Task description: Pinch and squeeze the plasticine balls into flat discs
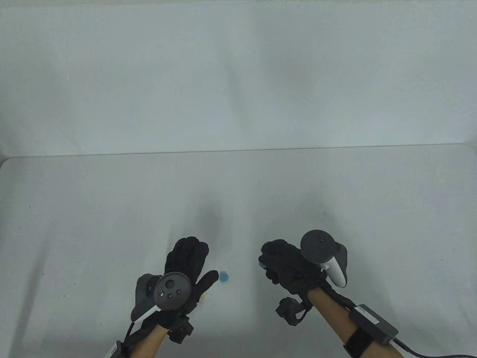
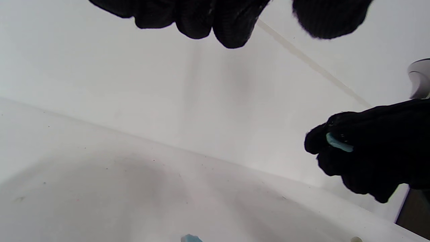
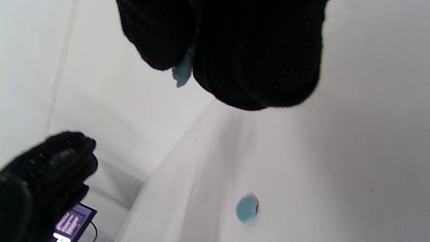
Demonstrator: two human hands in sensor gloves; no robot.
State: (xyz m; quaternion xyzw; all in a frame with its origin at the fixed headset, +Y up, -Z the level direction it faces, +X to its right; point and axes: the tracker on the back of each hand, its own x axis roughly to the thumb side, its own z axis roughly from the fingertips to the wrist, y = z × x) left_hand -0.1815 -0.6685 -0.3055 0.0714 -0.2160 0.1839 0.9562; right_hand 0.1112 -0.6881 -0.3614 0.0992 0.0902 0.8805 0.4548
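left hand [image 1: 186,268] flat with fingers spread, right hand [image 1: 285,266] curled, fingertips pinched together.

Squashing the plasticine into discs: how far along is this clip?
Looks done: one flattened blue piece lies on the table. In hand: the right hand pinches a second blue piece, already thin. The left hand holds nothing. No untouched balls show.

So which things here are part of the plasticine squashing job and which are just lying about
Part of the job:
- blue plasticine piece pinched flat in the right hand
- blue plasticine piece on the table, beside the left hand, untouched

Lying about:
- small pale bit on the table by the left hand
- lit screen at the right wrist view's lower left edge
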